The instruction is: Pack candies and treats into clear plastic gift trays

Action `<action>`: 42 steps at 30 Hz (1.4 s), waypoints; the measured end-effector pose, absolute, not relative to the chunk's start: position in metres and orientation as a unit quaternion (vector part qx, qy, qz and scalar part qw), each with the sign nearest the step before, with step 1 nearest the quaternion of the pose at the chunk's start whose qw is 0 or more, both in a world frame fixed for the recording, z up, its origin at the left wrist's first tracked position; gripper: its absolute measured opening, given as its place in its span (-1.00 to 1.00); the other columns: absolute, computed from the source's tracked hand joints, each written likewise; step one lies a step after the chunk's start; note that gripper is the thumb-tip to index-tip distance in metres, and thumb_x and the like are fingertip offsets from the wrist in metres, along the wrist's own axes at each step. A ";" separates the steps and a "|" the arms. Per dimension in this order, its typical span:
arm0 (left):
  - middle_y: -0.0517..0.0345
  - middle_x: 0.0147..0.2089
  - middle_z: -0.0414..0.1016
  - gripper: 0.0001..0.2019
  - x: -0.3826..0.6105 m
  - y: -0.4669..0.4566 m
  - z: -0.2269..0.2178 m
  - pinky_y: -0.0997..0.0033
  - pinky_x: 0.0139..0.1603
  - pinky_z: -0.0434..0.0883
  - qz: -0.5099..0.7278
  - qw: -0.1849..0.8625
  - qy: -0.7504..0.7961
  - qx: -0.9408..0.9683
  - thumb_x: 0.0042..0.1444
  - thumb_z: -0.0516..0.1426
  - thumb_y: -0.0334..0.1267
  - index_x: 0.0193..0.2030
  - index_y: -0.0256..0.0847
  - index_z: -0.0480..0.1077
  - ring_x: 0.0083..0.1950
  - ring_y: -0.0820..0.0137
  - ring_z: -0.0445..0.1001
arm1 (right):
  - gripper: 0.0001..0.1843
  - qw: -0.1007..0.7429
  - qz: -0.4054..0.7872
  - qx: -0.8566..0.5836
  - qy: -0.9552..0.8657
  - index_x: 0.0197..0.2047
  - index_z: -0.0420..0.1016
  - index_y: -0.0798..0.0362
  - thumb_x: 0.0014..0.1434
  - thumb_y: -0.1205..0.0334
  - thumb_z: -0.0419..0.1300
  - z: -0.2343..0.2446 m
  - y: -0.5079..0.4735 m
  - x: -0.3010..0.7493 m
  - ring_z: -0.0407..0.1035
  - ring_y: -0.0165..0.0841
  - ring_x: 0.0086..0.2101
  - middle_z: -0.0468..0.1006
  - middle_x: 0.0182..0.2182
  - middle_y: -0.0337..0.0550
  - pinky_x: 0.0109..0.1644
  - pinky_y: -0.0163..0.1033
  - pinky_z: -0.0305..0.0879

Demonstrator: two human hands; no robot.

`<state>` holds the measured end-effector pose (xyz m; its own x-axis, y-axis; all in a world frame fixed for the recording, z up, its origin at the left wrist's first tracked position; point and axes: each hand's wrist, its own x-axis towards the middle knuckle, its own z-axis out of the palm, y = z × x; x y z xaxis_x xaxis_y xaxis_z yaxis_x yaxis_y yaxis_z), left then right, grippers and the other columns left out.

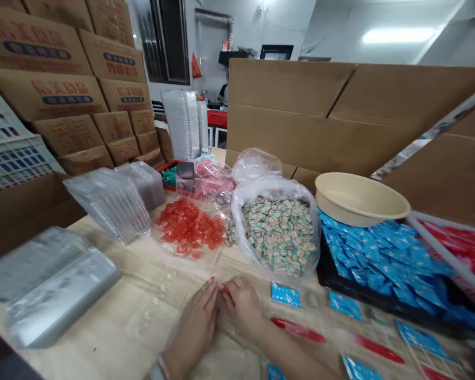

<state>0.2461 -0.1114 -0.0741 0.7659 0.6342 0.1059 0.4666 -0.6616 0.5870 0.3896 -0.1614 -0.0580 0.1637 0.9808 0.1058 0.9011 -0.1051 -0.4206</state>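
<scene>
My left hand (200,311) and my right hand (241,303) meet at the near middle of the table, over what look like clear plastic trays (221,359). The left fingers are pressed together and the right ones curl inward, their tips almost touching. What they hold, if anything, is too blurred to tell. Just beyond lies a pile of red wrapped pieces (190,227) on clear plastic. To its right, an open clear bag (277,232) is full of small tan and green packets. Blue packets (285,294) and red slim packets (298,330) lie in trays beside my right forearm.
Stacked clear plastic boxes (63,301) and upright clear trays (111,203) stand at left. A black tray (328,269) of blue packets sits at right, with a cream basin (360,198) on it. Cardboard (285,105) walls the back; cartons (35,47) are piled at left.
</scene>
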 end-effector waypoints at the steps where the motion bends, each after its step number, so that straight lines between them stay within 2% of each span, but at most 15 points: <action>1: 0.08 0.22 0.08 -0.52 0.245 -0.109 -0.078 0.18 0.19 0.08 0.161 0.288 0.300 0.895 0.06 -0.08 -0.40 0.17 -0.15 0.07 0.21 0.28 0.05 | -0.78 0.199 0.102 -0.734 -0.641 -0.28 0.42 0.06 0.11 0.42 -0.02 -0.058 -0.160 0.390 0.26 -0.32 -0.31 0.44 -0.35 -0.12 -0.20 -0.25 0.14; 4: 0.09 0.22 0.07 -0.48 0.243 -0.108 -0.084 0.18 0.20 0.06 0.179 0.330 0.292 0.880 0.02 -0.08 -0.45 0.18 -0.14 0.06 0.21 0.28 0.05 | -0.76 0.179 0.098 -0.730 -0.652 -0.24 0.41 0.06 0.11 0.43 -0.04 -0.058 -0.154 0.388 0.24 -0.31 -0.29 0.43 -0.34 -0.11 -0.18 -0.24 0.13; 9: 0.07 0.22 0.07 -0.38 0.241 -0.109 -0.073 0.13 0.20 0.03 0.186 0.376 0.296 0.858 -0.10 -0.03 -0.53 0.17 -0.14 0.06 0.21 0.25 0.04 | -0.73 0.073 0.079 -0.715 -0.691 -0.17 0.41 0.14 0.05 0.43 0.01 -0.057 -0.146 0.384 0.25 -0.22 -0.28 0.43 -0.32 0.01 -0.18 -0.15 0.12; 11: 0.05 0.16 0.15 -0.48 0.240 -0.094 -0.060 0.18 0.15 0.11 0.213 0.388 0.302 0.845 -0.06 -0.03 -0.50 0.09 -0.10 0.19 0.15 0.26 0.12 | -0.71 0.073 0.101 -0.716 -0.687 -0.14 0.40 0.14 0.04 0.42 0.04 -0.053 -0.149 0.386 0.26 -0.21 -0.27 0.43 -0.30 0.01 -0.17 -0.15 0.13; 14: -0.02 -0.09 0.32 -0.74 0.244 -0.055 -0.042 0.24 -0.01 0.22 0.254 0.348 0.348 0.833 0.02 -0.02 -0.39 -0.18 -0.14 0.39 -0.04 0.26 0.27 | -0.71 0.146 0.111 -0.720 -0.669 -0.09 0.35 0.12 0.08 0.35 0.05 -0.041 -0.144 0.393 0.26 -0.26 -0.24 0.43 -0.27 -0.04 -0.15 -0.20 0.14; 17: 0.02 -0.29 0.33 -0.86 0.256 -0.017 -0.034 0.21 -0.05 0.18 0.228 0.301 0.404 0.833 -0.02 0.02 -0.39 -0.35 -0.21 0.39 -0.15 0.24 0.28 | -0.77 0.195 0.078 -0.714 -0.668 -0.18 0.39 0.08 0.14 0.35 -0.03 -0.031 -0.111 0.397 0.24 -0.31 -0.23 0.41 -0.28 -0.08 -0.14 -0.24 0.13; 22: 0.09 -0.38 0.30 -0.94 0.264 0.003 -0.040 0.22 -0.06 0.15 0.230 0.308 0.435 0.814 -0.10 0.07 -0.43 -0.53 -0.23 0.29 -0.20 0.27 0.28 | -0.81 0.159 0.067 -0.732 -0.659 -0.42 0.43 0.11 0.07 0.45 0.01 -0.036 -0.040 0.400 0.23 -0.29 -0.23 0.37 -0.31 -0.04 -0.16 -0.22 0.12; 24: 0.11 -0.36 0.31 -0.91 0.261 -0.003 -0.039 0.26 -0.08 0.19 0.282 0.362 0.429 0.778 -0.08 0.08 -0.34 -0.56 -0.22 0.26 -0.20 0.30 0.29 | -0.84 0.187 0.080 -0.731 -0.652 -0.46 0.41 0.11 0.05 0.43 0.04 -0.037 -0.037 0.404 0.22 -0.31 -0.23 0.36 -0.31 -0.05 -0.16 -0.23 0.12; 27: 0.11 -0.32 0.36 -0.82 0.262 -0.026 -0.033 0.31 -0.18 0.27 0.369 0.575 0.428 0.592 -0.06 0.08 -0.15 -0.49 -0.23 0.26 -0.24 0.34 0.34 | -0.88 0.356 0.259 -0.680 -0.586 -0.45 0.39 0.09 0.06 0.30 0.06 -0.029 -0.064 0.410 0.23 -0.39 -0.32 0.38 -0.39 -0.16 -0.25 -0.30 0.15; 29: 0.13 -0.35 0.39 -0.75 0.270 -0.049 -0.028 0.36 -0.29 0.31 0.339 0.726 0.404 0.441 -0.08 0.10 -0.07 -0.44 -0.24 0.27 -0.33 0.39 0.38 | -0.83 0.451 0.438 -0.608 -0.485 -0.47 0.37 0.09 0.05 0.18 0.07 -0.024 -0.093 0.414 0.21 -0.44 -0.46 0.35 -0.51 -0.24 -0.38 -0.35 0.13; 31: 0.16 -0.41 0.41 -0.73 0.279 -0.073 -0.024 0.43 -0.37 0.32 0.277 0.814 0.374 0.348 -0.15 0.17 -0.09 -0.43 -0.25 0.27 -0.40 0.45 0.38 | -0.75 0.482 0.532 -0.575 -0.393 -0.52 0.35 0.10 -0.01 0.08 0.12 -0.025 -0.122 0.415 0.13 -0.49 -0.56 0.30 -0.61 -0.29 -0.47 -0.37 0.05; 34: 0.23 -0.49 0.38 -0.73 0.286 -0.102 -0.024 0.55 -0.45 0.29 0.234 0.847 0.366 0.306 -0.25 0.26 -0.23 -0.48 -0.26 0.24 -0.48 0.55 0.34 | -0.70 0.508 0.541 -0.595 -0.308 -0.54 0.34 0.11 -0.08 0.01 0.16 -0.033 -0.157 0.412 0.09 -0.51 -0.61 0.25 -0.67 -0.32 -0.52 -0.37 0.02; 36: 0.27 -0.52 0.35 -0.74 0.286 -0.115 -0.026 0.59 -0.48 0.28 0.228 0.856 0.355 0.297 -0.23 0.26 -0.28 -0.49 -0.26 0.22 -0.51 0.59 0.32 | -0.71 0.525 0.508 -0.616 -0.294 -0.51 0.33 0.09 -0.09 0.00 0.16 -0.037 -0.173 0.407 0.12 -0.49 -0.61 0.26 -0.66 -0.33 -0.52 -0.36 0.06; 40: 0.31 -0.55 0.33 -0.78 0.285 -0.135 -0.032 0.64 -0.52 0.23 0.217 0.870 0.347 0.276 -0.20 0.24 -0.30 -0.46 -0.26 0.25 -0.54 0.62 0.29 | -0.77 0.555 0.406 -0.623 -0.372 -0.31 0.38 0.05 -0.06 0.13 0.17 -0.038 -0.197 0.398 0.28 -0.40 -0.43 0.40 -0.45 -0.22 -0.34 -0.30 0.20; 42: 0.30 -0.55 0.34 -0.78 0.284 -0.142 -0.034 0.64 -0.52 0.22 0.209 0.874 0.351 0.262 -0.21 0.25 -0.29 -0.45 -0.27 0.28 -0.54 0.62 0.30 | -0.83 0.535 0.397 -0.616 -0.419 -0.31 0.40 0.06 -0.01 0.20 0.13 -0.039 -0.207 0.398 0.32 -0.36 -0.38 0.42 -0.41 -0.18 -0.29 -0.28 0.22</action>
